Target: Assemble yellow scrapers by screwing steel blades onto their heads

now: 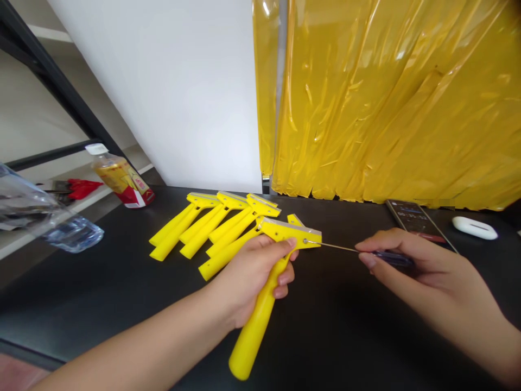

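My left hand (262, 266) is wrapped round the neck of a yellow scraper (256, 331), its handle slanting down toward me and its wide head turned up. A metal strip runs along the top of that head. Between the thumb and fingers of my right hand (423, 277) is a screwdriver (393, 257) with a dark, see-through handle. Its thin shaft points left, and the tip meets a screw (305, 241) at the right end of the scraper's head. Several more yellow scrapers (228, 231) lie side by side behind my left hand, one partly hidden by it.
A phone (419, 222) showing a timer and a white earbud case (474, 228) lie at the right. A drink bottle (122, 179) stands back left, near a clear plastic bottle (73, 231). Yellow plastic sheeting (386, 98) and a white panel (191, 92) border the black table (142, 309).
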A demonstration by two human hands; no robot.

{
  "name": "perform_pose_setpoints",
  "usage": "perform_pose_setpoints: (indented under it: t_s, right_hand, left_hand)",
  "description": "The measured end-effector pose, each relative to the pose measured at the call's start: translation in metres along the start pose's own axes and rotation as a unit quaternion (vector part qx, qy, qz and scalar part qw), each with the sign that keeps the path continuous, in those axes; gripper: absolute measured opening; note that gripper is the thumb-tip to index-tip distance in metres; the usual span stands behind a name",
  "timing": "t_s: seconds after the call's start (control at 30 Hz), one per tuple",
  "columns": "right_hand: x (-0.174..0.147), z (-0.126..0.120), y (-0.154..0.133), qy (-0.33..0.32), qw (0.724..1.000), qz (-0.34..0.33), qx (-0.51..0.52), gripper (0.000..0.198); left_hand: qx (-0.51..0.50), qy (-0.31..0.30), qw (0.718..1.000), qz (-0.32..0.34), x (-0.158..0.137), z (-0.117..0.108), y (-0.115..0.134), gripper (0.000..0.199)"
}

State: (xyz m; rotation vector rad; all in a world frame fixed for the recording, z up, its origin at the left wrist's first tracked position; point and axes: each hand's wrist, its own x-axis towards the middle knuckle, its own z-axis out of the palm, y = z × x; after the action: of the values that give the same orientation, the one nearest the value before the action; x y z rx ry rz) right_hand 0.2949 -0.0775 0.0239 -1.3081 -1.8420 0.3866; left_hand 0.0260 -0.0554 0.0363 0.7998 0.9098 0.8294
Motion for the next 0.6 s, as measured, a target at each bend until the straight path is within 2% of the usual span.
perform_pose_setpoints:
  t_s: [0.13,0.33,0.5,0.6]
  right_hand:
    - [-0.002,-0.003,-0.005,-0.005,0.998,-0.044,-0.041,0.012]
    - [-0.011,-0.005,-0.017,-0.006,0.990,-0.102,-0.097,0.011]
    - [-0.024,-0.003,-0.023,0.001,0.989,-0.088,-0.122,0.013]
    - [-0.023,-0.001,-0.023,0.020,0.993,-0.033,-0.109,0.013]
  left_hand:
    - [0.094,0.034,0.994,0.033,0.000,0.001,-0.002,0.030]
    - [0.239,0.075,0.966,0.063,-0.003,0.003,-0.001,0.047]
    - [0.327,0.108,0.932,0.116,-0.009,0.004,0.000,0.051]
    - [0.326,0.102,0.933,0.115,-0.010,0.004,0.002,0.051]
